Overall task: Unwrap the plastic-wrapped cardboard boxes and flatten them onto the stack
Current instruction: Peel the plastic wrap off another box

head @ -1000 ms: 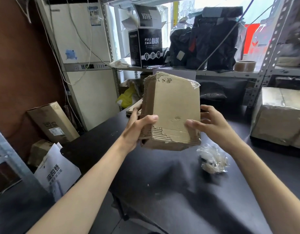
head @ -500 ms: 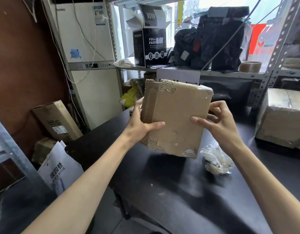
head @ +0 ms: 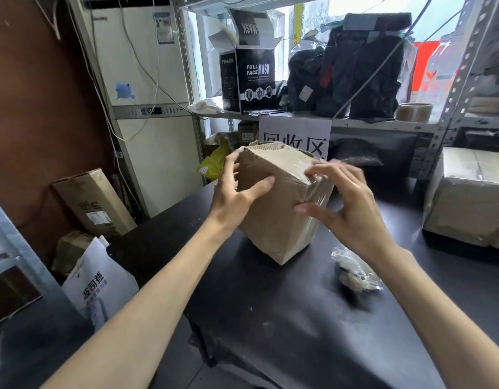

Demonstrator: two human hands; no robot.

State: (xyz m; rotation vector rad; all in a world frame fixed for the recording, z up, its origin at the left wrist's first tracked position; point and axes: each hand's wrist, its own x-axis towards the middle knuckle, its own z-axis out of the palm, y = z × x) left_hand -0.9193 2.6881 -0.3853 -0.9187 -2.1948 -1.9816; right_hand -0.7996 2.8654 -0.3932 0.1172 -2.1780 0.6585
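A worn brown cardboard box (head: 270, 217) hangs tilted over the black table (head: 270, 318), one lower corner pointing down close to the surface. Clear plastic wrap still clings to its right face and top right edge. My left hand (head: 231, 197) grips the box's left side, thumb across the front face and fingers behind. My right hand (head: 352, 209) curls round the upper right corner, fingertips on the plastic, thumb on the front edge; it is motion-blurred. A crumpled wad of plastic wrap (head: 355, 272) lies on the table right of the box.
A large plastic-wrapped cardboard bundle (head: 467, 197) stands at the table's right. Behind the box, a metal shelf carries a black mask box (head: 248, 80), black bags and a tape roll (head: 413, 111). Cardboard boxes (head: 94, 203) and a white bag (head: 99, 284) lie on the floor at left.
The box has been turned and lowered toward the table, now corner-down. My right hand moved from the front face up to the plastic-covered right corner. My left hand kept its grip.
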